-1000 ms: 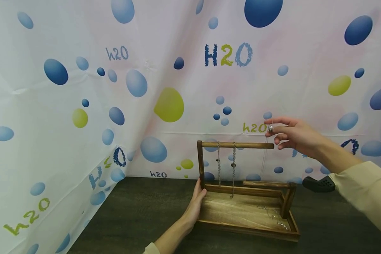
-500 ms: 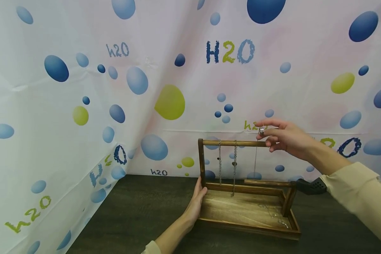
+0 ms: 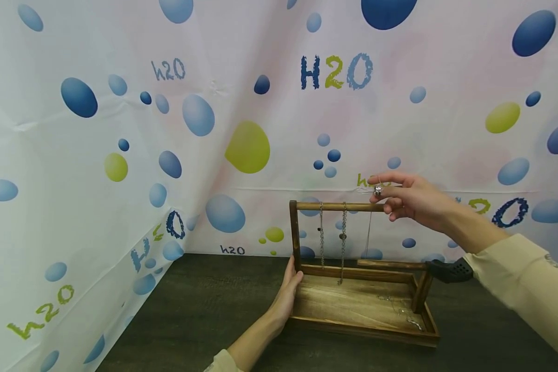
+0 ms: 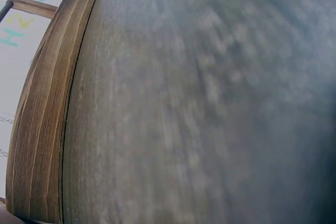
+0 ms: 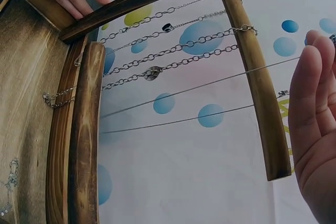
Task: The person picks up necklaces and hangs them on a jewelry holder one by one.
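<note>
My right hand (image 3: 409, 199) pinches a thin-chained necklace (image 3: 368, 235) by its top, near a small shiny silver piece (image 3: 377, 190), at the free end of the upper bar of a wooden jewelry stand (image 3: 367, 207). In the right wrist view, one thin strand (image 5: 210, 88) crosses in front of the bar and the other passes behind it. Two thicker chain necklaces (image 3: 343, 222) hang further left on that bar. My left hand (image 3: 283, 297) grips the stand's left end, thumb at the tray's edge and fingers by the upright. Only the tray's wooden side (image 4: 50, 103) fills the left wrist view's edge.
A lower wooden bar (image 3: 386, 265) extends left from a short post (image 3: 420, 292) at the tray's right. Silver jewelry (image 3: 414, 324) lies on the tray floor. The stand sits on a dark table (image 3: 204, 294) before a patterned curtain (image 3: 297, 129).
My right hand has moved left with the thin-chained necklace, from beyond the upper bar's free end to over it. My left hand has kept its hold on the stand.
</note>
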Available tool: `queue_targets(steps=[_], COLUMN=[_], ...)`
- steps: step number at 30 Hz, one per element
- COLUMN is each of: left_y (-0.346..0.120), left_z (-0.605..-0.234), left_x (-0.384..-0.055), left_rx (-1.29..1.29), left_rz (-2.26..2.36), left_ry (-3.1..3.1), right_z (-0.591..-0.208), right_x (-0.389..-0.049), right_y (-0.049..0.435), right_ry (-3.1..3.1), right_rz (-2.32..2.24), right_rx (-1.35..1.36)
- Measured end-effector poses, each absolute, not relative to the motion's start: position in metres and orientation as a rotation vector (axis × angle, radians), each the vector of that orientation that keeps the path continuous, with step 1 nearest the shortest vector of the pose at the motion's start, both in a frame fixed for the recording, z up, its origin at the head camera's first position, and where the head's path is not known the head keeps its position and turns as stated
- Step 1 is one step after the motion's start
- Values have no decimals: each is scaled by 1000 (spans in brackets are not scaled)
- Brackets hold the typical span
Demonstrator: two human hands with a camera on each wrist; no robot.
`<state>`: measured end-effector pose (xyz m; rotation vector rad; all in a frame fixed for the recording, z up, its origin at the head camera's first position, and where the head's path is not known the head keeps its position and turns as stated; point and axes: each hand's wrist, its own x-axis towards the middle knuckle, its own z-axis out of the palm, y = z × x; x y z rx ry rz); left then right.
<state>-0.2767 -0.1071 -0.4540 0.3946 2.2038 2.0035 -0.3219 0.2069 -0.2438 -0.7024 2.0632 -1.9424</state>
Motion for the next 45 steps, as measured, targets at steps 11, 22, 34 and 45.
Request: queue_targets(steps=[11, 22, 34, 45], left_y=[-107, -107, -108, -108], left_z=[-453, -453, -453, -455], left_x=[-276, -275, -276, -277], left_rx=[392, 378, 393, 400], left_rz=[2005, 2005, 2012, 2015], left_ry=[2202, 2184, 2188, 2183], right_z=[-255, -283, -314, -332], right_x=[-321, -319, -321, -330], right_y=[206, 213, 212, 216], right_ry=[2182, 2122, 2096, 2147], right_rz=[-1840, -1725, -1676, -1583], right_rx=[-631, -661, -617, -539])
